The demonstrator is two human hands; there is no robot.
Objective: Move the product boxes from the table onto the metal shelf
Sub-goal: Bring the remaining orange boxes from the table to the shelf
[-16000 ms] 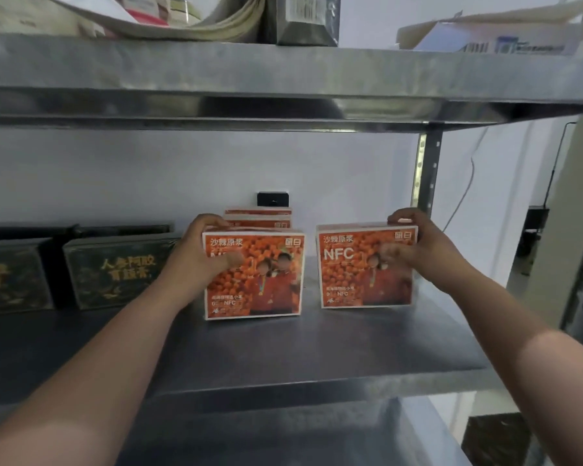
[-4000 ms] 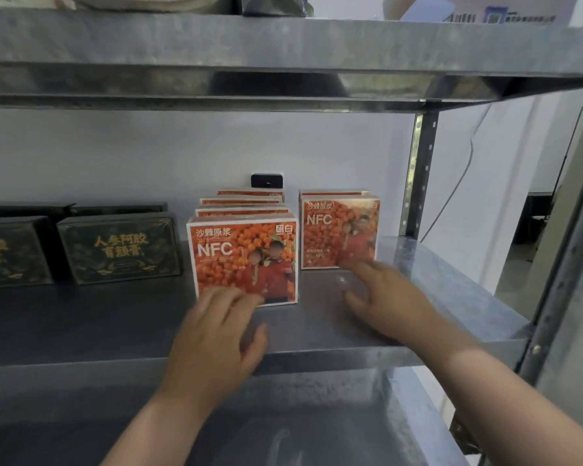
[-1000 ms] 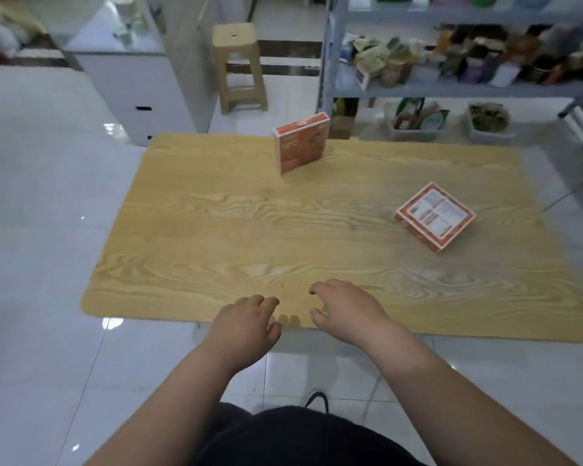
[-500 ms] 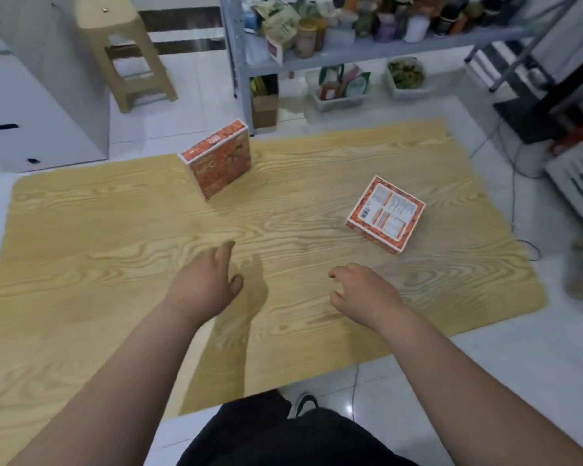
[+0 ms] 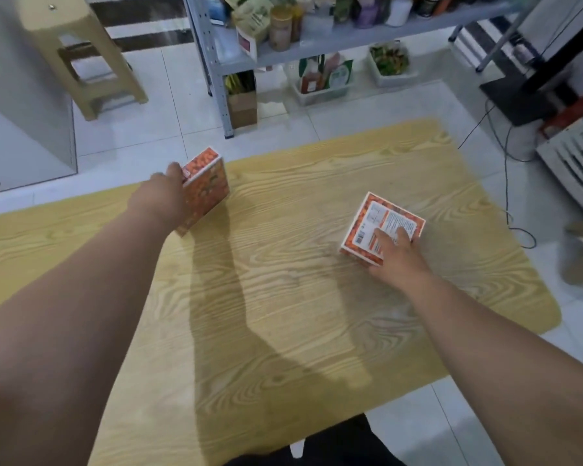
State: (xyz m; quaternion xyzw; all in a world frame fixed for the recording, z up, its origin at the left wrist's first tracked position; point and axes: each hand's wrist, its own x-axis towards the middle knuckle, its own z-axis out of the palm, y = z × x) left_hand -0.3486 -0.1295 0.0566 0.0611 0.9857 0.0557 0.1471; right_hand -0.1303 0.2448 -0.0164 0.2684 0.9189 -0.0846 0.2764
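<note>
Two orange product boxes are on the wooden table (image 5: 283,324). One box (image 5: 209,186) stands upright at the far left; my left hand (image 5: 162,196) wraps its near left edge, fingers over the top. The other box (image 5: 381,220) lies flat at the right, its white label side up. On its near corner rests my right hand (image 5: 398,257), fingers spread over the label and thumb at the box's near edge. The metal shelf that holds the earlier boxes is out of view.
Beyond the table stands a grey metal rack (image 5: 317,45) full of jars and packets, with bins under it. A beige plastic stool (image 5: 81,52) and a white cabinet (image 5: 21,122) are at the far left. Cables (image 5: 505,169) and a white appliance (image 5: 576,169) lie right.
Both hands have reached forward from mid-table. The left hand has closed on the upright box and the right hand has landed on the flat box. The view has shifted closer.
</note>
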